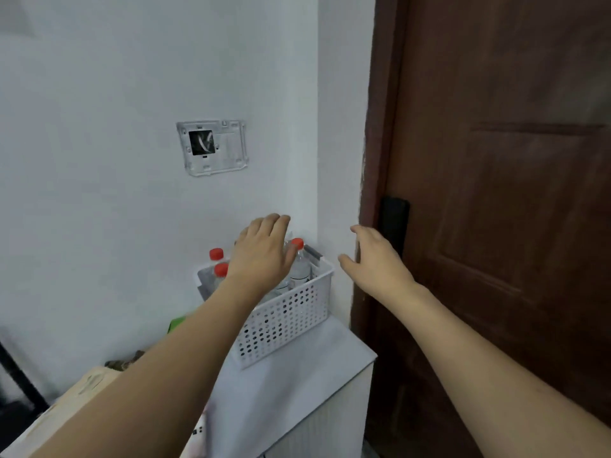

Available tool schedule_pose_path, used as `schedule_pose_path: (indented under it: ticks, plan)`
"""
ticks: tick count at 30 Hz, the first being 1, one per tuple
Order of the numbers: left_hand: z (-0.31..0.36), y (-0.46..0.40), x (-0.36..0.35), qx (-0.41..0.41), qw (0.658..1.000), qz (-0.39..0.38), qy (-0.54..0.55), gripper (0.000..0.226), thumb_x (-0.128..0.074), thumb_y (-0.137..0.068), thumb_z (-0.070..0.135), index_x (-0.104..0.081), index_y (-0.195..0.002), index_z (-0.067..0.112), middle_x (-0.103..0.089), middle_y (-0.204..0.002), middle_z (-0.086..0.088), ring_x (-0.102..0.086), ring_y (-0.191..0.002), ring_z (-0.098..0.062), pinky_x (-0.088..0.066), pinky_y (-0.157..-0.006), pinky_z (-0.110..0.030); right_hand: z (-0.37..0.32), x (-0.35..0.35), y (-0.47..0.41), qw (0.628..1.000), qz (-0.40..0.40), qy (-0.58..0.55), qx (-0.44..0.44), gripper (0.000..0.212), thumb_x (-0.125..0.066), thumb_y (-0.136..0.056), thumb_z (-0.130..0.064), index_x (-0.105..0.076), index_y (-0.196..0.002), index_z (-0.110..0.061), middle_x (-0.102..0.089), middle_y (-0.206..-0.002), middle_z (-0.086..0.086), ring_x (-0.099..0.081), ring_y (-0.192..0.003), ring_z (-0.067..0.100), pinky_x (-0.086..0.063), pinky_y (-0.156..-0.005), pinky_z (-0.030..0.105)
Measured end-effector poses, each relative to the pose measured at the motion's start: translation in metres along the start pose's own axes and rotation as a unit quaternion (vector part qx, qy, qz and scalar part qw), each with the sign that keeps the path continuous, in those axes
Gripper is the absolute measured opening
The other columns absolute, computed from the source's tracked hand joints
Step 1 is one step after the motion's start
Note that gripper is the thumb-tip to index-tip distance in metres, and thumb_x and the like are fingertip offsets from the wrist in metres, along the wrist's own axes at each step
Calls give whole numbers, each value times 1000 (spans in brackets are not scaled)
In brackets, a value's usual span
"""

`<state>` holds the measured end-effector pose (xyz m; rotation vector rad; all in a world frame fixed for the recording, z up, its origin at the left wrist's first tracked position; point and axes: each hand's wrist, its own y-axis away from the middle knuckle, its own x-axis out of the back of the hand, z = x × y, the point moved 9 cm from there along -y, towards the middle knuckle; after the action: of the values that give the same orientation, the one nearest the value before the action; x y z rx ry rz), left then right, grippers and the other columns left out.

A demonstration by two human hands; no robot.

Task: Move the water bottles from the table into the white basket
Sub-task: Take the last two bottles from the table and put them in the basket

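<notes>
Red-capped water bottles (299,266) fill white basket (291,320); labels unreadable.

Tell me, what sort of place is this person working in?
Probably a home, in a corner by a doorway. A brown wooden door stands beside a white wall with an uncovered wall box, and a white basket of red-capped water bottles sits on a small cabinet.

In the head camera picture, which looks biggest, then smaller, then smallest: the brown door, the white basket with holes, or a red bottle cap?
1. The dark brown wooden door, biggest.
2. The white plastic basket with holes.
3. The red cap on the right-hand clear water bottle, smallest.
None look alike in size.
</notes>
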<state>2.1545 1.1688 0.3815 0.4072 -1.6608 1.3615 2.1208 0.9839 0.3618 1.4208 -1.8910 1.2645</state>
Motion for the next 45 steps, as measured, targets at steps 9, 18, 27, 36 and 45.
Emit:
schedule_pose_path:
  ticks: [9, 18, 27, 36, 45]
  plan:
    - [90, 6, 0, -112, 990, -15, 86, 52, -50, -96, 37, -45, -139, 9, -50, -142, -11, -45, -127, -31, -39, -105, -44, 29, 82, 91, 989, 71, 87, -101, 67, -58, -94, -32, -27, -151, -15, -37, -151, 8, -35, -137, 24, -29, -112, 33]
    - [215, 54, 56, -184, 971, -6, 154, 55, -49, -97, 38, -41, -144, 10, -45, -146, -10, -40, -132, -29, -36, -109, -43, 42, 182, 214, 963, 121, 165, -176, 70, -60, -91, -34, -28, -150, -15, -38, -151, 8, -36, -138, 25, -31, -112, 35]
    - [367, 147, 131, -193, 965, 17, 178, 53, -51, -97, 37, -44, -143, 10, -48, -143, -8, -44, -129, -28, -39, -108, -43, 86, 295, 398, 948, 147, 186, -213, 66, -61, -90, -32, -33, -147, -13, -42, -149, 8, -40, -136, 25, -33, -113, 37]
    - [496, 239, 184, -225, 955, 2, 191, 52, -50, -98, 40, -44, -143, 15, -47, -145, -6, -44, -132, -24, -39, -110, -41, 116, 365, 544, 938, 149, 184, -253, 65, -60, -92, -35, -34, -147, -16, -41, -150, 4, -43, -135, 23, -37, -110, 36]
    - [569, 297, 214, -249, 945, -19, 213, 53, -51, -97, 40, -43, -143, 15, -46, -146, -5, -42, -134, -24, -38, -112, -40, 124, 404, 637, 923, 130, 209, -294, 64, -59, -93, -37, -33, -148, -19, -40, -151, 2, -43, -135, 23, -36, -109, 36]
